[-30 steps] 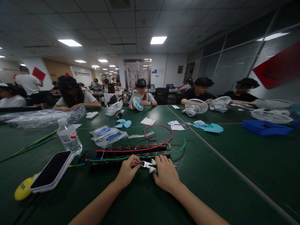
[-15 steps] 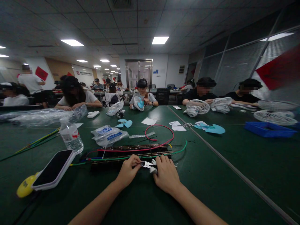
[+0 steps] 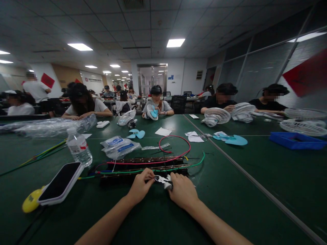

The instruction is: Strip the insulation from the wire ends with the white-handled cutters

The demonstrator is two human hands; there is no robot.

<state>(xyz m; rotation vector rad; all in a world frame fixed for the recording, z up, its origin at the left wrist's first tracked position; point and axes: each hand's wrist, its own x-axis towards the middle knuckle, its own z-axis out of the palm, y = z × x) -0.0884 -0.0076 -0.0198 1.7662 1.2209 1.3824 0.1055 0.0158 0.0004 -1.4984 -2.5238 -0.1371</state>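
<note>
My left hand (image 3: 141, 186) is pinched on something small at the jaws of white-handled cutting pliers (image 3: 163, 180); what it pinches is too small to name. My right hand (image 3: 182, 190) is closed round the pliers' handles. Both hands rest on the green table (image 3: 230, 190) at the near edge of a long black terminal strip (image 3: 143, 165). Red wire (image 3: 176, 149) loops behind the strip and green wire (image 3: 199, 160) runs along it.
A phone (image 3: 60, 182) lies on a yellow object (image 3: 29, 204) at left, beside a water bottle (image 3: 79, 148). Plastic bags (image 3: 119, 147), paper scraps, fan blades (image 3: 231, 139), a blue tray (image 3: 296, 140) and fan grilles lie farther back. Several other people sit round the table.
My hands have stayed on the pliers at the strip. The view has shifted slightly, so things sit a little to the right.
</note>
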